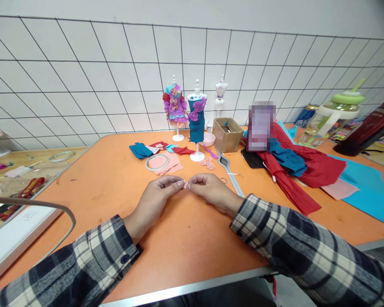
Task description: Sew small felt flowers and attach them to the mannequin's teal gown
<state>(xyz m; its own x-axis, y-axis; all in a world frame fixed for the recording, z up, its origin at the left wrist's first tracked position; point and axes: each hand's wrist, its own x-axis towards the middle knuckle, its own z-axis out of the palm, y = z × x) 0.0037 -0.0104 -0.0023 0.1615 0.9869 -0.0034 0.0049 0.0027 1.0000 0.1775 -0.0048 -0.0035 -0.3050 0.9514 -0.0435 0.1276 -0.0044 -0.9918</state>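
Note:
My left hand [161,192] and my right hand [211,190] meet over the middle of the table, thumbs and forefingers pinched. Between the fingertips is a small pink piece [185,184], mostly covered; its exact form cannot be made out. Just beyond lie pink crepe-paper sheets [171,164] with a roll of tape [157,162] on them, and small pink cut-outs [208,163]. Behind these stands a mini dress form [197,123] in a teal dress with purple flowers. Another dress form [175,104] wears a purple ruffled dress with bows.
A bare white dress form [220,96] stands behind a cardboard box [228,135] and pink bowl [209,139]. Grey scissors [233,175] lie right of my hands. Red paper [320,164], a blurred upright phone [260,128], a green-lidded bottle [326,115] and a dark red flask [368,128] fill the right side.

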